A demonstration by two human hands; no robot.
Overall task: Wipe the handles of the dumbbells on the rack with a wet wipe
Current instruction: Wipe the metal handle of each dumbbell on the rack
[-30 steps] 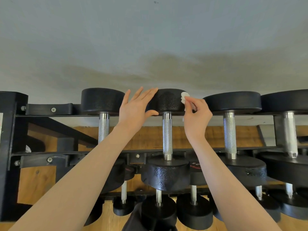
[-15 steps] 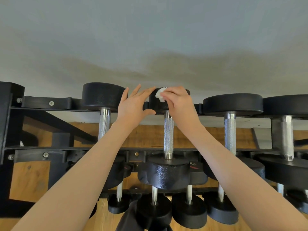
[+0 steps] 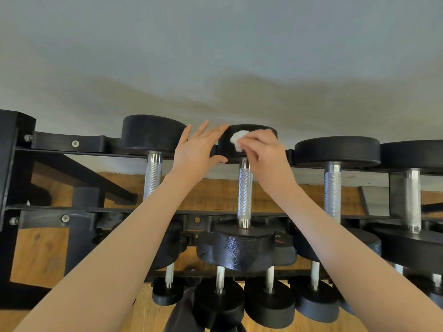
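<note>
- The left hand (image 3: 196,154) is spread, fingers straight and fanned toward 1 o'clock, its thumb and fingertips resting against the left edge of the far head of the middle dumbbell (image 3: 244,195).
- The right hand (image 3: 266,154) has its fingers curled, pinching a crumpled white wet wipe (image 3: 237,139) and holding it on the front face of that same far head, at 9 o'clock from the knuckles.
- The middle dumbbell lies across the rack (image 3: 60,207) on the top tier; its knurled steel handle (image 3: 245,195) is bare, directly at 6 o'clock from the wipe and not touched by either hand.
- More dumbbells sit beside it: one at 9 o'clock (image 3: 153,149), two at 3 o'clock (image 3: 335,164).
- Smaller dumbbells (image 3: 268,303) stand on the lower tier, above a wooden floor (image 3: 38,250).
</note>
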